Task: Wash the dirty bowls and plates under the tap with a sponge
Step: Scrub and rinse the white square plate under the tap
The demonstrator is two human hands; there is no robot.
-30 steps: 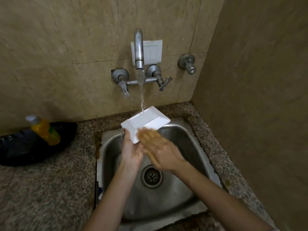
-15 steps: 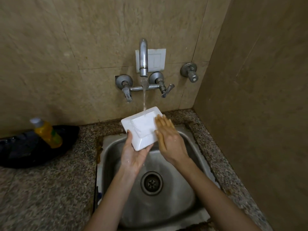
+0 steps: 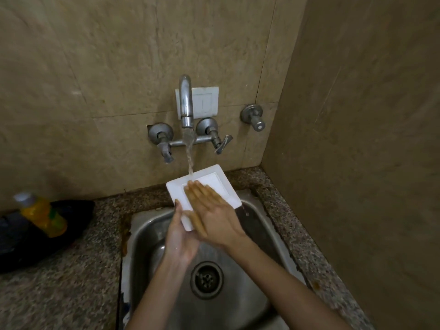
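Note:
A white square plate [image 3: 220,181] is held tilted over the steel sink [image 3: 257,225], under the running tap [image 3: 186,103]. Water falls onto the plate's far edge. My left hand [image 3: 178,236] grips the plate's near left corner from below, thumb on the rim. My right hand [image 3: 212,210] lies flat on the plate's face with straight fingers pointing to the upper left. No sponge is in view.
A yellow soap bottle [image 3: 41,214] lies on a black tray [image 3: 71,225] on the speckled counter [image 3: 59,294] at the left. The tap's two handles [image 3: 222,142] and a separate valve [image 3: 256,117] stick out of the tiled wall. A side wall stands close on the right.
My right hand has slid from the plate's right edge across its face toward the left. The plate sits flatter under the stream, and the view has tilted up.

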